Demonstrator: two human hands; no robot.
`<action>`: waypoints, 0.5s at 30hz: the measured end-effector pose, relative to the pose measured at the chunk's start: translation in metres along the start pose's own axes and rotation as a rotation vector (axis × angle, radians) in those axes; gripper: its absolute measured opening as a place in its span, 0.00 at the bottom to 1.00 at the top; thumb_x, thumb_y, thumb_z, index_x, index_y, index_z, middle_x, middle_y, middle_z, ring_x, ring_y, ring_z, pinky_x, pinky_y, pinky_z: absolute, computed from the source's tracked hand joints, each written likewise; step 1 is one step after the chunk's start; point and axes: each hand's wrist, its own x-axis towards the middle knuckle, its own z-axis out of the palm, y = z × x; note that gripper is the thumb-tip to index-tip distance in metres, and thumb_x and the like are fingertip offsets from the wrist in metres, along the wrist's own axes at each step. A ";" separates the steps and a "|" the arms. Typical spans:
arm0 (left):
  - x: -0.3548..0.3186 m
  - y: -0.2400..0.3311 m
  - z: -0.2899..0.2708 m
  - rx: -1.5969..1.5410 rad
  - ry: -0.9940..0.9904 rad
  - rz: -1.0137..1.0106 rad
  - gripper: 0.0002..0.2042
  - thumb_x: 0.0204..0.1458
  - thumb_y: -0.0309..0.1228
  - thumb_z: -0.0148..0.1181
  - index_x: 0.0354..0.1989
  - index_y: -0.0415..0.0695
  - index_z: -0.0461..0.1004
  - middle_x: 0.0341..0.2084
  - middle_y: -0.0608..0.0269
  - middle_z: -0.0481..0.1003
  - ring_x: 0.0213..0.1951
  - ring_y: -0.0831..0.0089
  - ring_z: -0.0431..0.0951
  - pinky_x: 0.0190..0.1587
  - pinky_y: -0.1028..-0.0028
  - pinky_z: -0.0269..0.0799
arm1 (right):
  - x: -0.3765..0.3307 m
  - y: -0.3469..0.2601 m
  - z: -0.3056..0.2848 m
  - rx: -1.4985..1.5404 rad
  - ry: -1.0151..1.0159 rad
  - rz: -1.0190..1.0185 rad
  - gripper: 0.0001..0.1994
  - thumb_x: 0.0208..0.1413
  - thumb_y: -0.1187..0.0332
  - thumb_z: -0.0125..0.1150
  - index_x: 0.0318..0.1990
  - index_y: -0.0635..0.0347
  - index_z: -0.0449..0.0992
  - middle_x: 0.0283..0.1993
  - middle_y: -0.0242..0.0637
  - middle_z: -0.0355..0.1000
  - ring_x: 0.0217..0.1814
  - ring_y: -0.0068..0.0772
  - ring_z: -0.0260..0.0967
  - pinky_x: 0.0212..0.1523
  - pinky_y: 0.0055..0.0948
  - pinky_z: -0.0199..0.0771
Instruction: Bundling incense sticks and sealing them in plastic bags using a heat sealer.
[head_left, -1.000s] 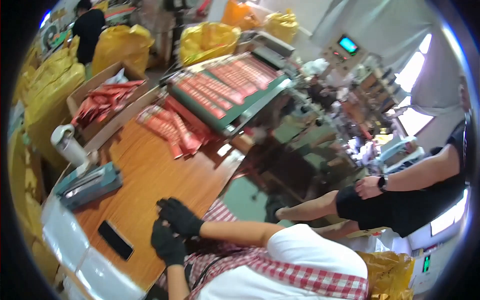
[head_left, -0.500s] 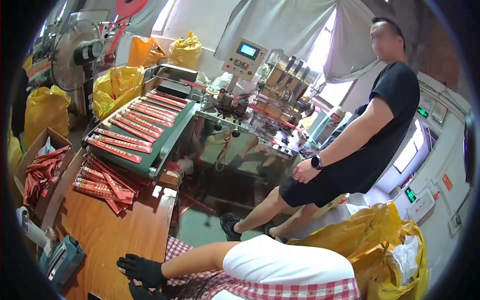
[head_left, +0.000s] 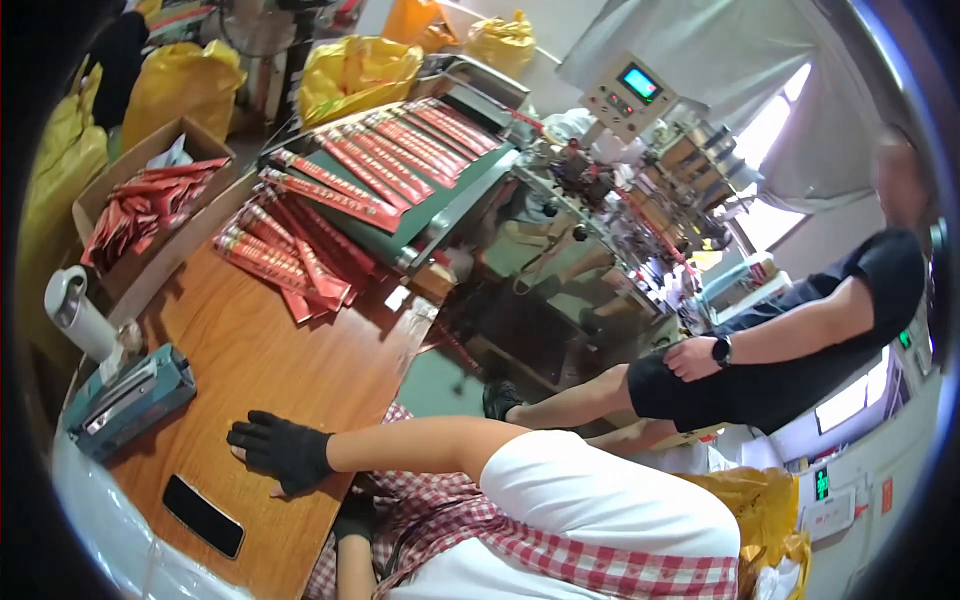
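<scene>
My right hand (head_left: 280,452), in a black glove with bare fingertips, lies palm down on the wooden table (head_left: 330,370), fingers stretched out. It holds nothing. A dark phone (head_left: 203,515) rests on the table close to its thumb. My left hand (head_left: 355,514), also gloved in black, is at the table's edge against my red checked apron (head_left: 450,505); its fingers are hidden. Farther up the table is a loose pile of long red packets (head_left: 290,262). More red packets (head_left: 375,165) lie in a row across a green conveyor belt (head_left: 455,205).
At the left stand a teal box-shaped device (head_left: 130,400), a white jug (head_left: 78,315) and a cardboard box (head_left: 120,285) of crumpled red packets. A machine (head_left: 650,190) with a control panel (head_left: 628,95) adjoins the belt. A person in black (head_left: 800,345) stands at the right. Yellow bags (head_left: 355,80) surround the area.
The view has turned, shifting the table and belt rightward and bringing the phone into sight. My left hand has moved from beside my right to the table's edge. My right hand stays flat.
</scene>
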 end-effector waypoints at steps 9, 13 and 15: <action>0.057 0.004 0.011 -0.193 0.005 0.012 0.29 0.58 0.48 0.53 0.61 0.39 0.65 0.56 0.52 0.70 0.56 0.60 0.70 0.58 0.64 0.68 | 0.055 0.033 0.018 0.042 0.111 -0.074 0.37 0.44 0.49 0.64 0.55 0.72 0.64 0.63 0.59 0.59 0.69 0.61 0.53 0.68 0.60 0.48; 0.089 0.007 0.010 -0.267 -0.002 0.041 0.28 0.58 0.47 0.53 0.60 0.39 0.65 0.55 0.51 0.71 0.55 0.60 0.71 0.58 0.63 0.68 | 0.082 0.037 0.032 0.109 0.032 -0.006 0.35 0.42 0.49 0.66 0.51 0.71 0.72 0.64 0.58 0.60 0.72 0.59 0.49 0.71 0.58 0.42; 0.113 0.015 0.006 -0.299 -0.002 0.081 0.27 0.58 0.46 0.52 0.59 0.39 0.66 0.55 0.51 0.71 0.55 0.59 0.71 0.57 0.63 0.68 | 0.088 0.041 0.043 0.155 0.107 0.026 0.39 0.39 0.49 0.67 0.54 0.74 0.69 0.65 0.59 0.58 0.72 0.59 0.49 0.72 0.58 0.41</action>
